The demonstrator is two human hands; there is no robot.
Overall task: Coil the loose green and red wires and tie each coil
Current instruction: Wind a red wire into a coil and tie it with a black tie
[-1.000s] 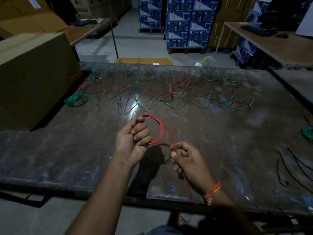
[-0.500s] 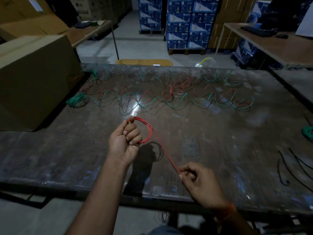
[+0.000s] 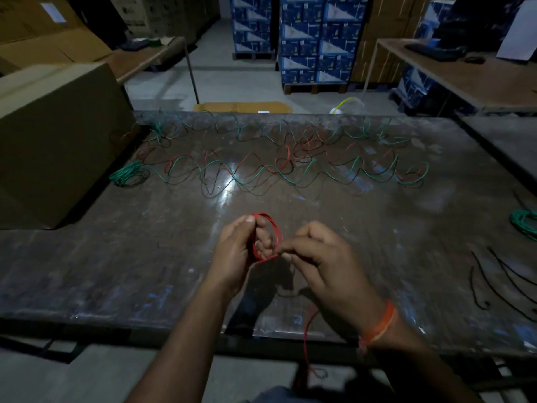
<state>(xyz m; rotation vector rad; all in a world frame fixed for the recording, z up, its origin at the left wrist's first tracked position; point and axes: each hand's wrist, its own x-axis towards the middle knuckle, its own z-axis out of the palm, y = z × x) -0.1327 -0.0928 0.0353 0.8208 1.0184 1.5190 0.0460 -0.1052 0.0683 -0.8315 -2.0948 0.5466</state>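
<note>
My left hand point(image 3: 236, 251) grips a small red wire coil point(image 3: 277, 231) above the near middle of the dark table point(image 3: 145, 257). Close beside it, my right hand point(image 3: 325, 257) pinches the same red wire at the bottom of the coil. The wire's loose tail point(image 3: 306, 338) hangs below the table's front edge. Loose green, red and black wires point(image 3: 261, 170) lie in wavy rows across the far half of the table. One green coil point(image 3: 128, 174) sits at the left and another green coil point(image 3: 524, 223) at the right edge.
A large cardboard box point(image 3: 55, 141) stands on the table's left side. Short black wire pieces point(image 3: 494, 280) lie at the near right. Beyond the table are stacked blue cartons point(image 3: 316, 39) and a side table point(image 3: 465, 74) at the right.
My right hand has come up from the near edge to the coil, bringing the red wire round into another loop. My left hand has kept hold of the coil.
</note>
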